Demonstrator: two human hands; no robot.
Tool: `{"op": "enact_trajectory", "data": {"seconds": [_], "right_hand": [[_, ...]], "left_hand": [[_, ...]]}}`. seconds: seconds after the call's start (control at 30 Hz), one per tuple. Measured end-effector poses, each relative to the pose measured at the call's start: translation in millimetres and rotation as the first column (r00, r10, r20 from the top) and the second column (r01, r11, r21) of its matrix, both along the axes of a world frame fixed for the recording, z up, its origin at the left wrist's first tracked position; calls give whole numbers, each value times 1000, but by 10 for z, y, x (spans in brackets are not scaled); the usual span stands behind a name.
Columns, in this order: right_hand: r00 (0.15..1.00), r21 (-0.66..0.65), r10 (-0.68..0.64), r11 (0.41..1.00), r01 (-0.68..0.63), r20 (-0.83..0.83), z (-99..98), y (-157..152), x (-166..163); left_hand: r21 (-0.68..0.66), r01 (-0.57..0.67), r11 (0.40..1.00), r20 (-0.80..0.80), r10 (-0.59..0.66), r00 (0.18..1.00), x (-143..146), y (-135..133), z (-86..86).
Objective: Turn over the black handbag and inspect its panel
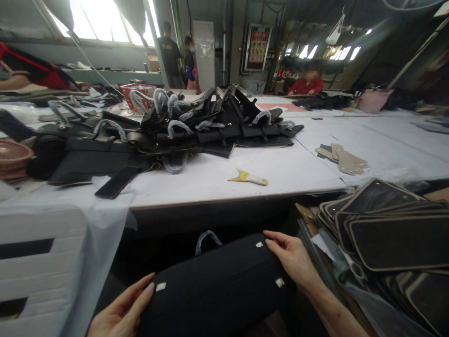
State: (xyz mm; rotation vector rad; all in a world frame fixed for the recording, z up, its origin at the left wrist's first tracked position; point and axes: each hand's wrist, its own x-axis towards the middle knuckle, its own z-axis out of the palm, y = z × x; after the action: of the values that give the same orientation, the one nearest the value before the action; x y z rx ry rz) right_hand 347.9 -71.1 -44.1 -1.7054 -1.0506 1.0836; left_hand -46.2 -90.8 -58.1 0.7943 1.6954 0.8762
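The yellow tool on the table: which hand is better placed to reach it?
Probably the right hand. It rests on the black bag's far right corner, nearer the yellow tool. The left hand sits lower, at the bag's near left edge.

Both hands, left (pixel 121 309) and right (pixel 293 257), flat on black bag (pixel 217 285) below table (pixel 217 180)

The room is a big workshop with a long white table (pixel 224 180) that runs far to the right. Bright windows (pixel 101 21) stand high on the left wall, and more windows (smaller ones) (pixel 329 51) shine at the back. A red poster (pixel 257 47) hangs on the back wall beside a pale cabinet (pixel 204 54). Daylight is strong, but under the table it is dark.
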Motion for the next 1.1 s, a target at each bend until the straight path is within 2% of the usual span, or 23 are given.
{"op": "enact_trajectory", "data": {"seconds": [0.1, 0.27, 0.37, 0.43, 0.53, 0.7, 0.87, 0.93, 1.0, 1.07, 1.1], "right_hand": [[999, -12, -5, 1000, 6, 46, -4, 28, 1], [997, -38, 21, 999, -18, 80, 20, 54, -13], [995, -46, -7, 999, 12, 100, 92, 49, -12], [993, -108, -44, 993, 56, 113, 120, 67, 14], [991, -251, -78, 962, 104, 113, 87, 110, 69], [990, -330, -139, 935, 132, 4, -43, 104, 117], [990, -302, -138, 944, 133, 5, -20, 106, 100], [996, -246, -86, 965, 88, 22, 17, 86, 72], [999, -137, -18, 990, 24, 50, 18, 58, 47], [997, -66, 37, 997, -33, 63, -32, 43, 38], [996, -46, 56, 997, -54, 64, -68, 40, 40]], "left_hand": [[32, 27, 999, -50, -25, 998, 3, 8, 7], [-41, 25, 999, -173, -31, 984, 64, 17, 89], [24, 64, 998, -233, -56, 971, 152, -14, 165], [98, 109, 989, -243, -83, 967, 208, -26, 201], [172, 105, 979, -238, -62, 969, 254, -28, 230], [212, 106, 971, -279, -44, 959, 295, -47, 305], [200, 139, 970, -326, -68, 943, 310, -61, 298], [177, 126, 976, -324, -63, 944, 277, -97, 256], [121, 90, 989, -315, -47, 948, 211, -128, 186], [37, 79, 996, -323, -63, 944, 141, -124, 86], [42, 57, 998, -332, -39, 942, 119, -109, 31]]}}
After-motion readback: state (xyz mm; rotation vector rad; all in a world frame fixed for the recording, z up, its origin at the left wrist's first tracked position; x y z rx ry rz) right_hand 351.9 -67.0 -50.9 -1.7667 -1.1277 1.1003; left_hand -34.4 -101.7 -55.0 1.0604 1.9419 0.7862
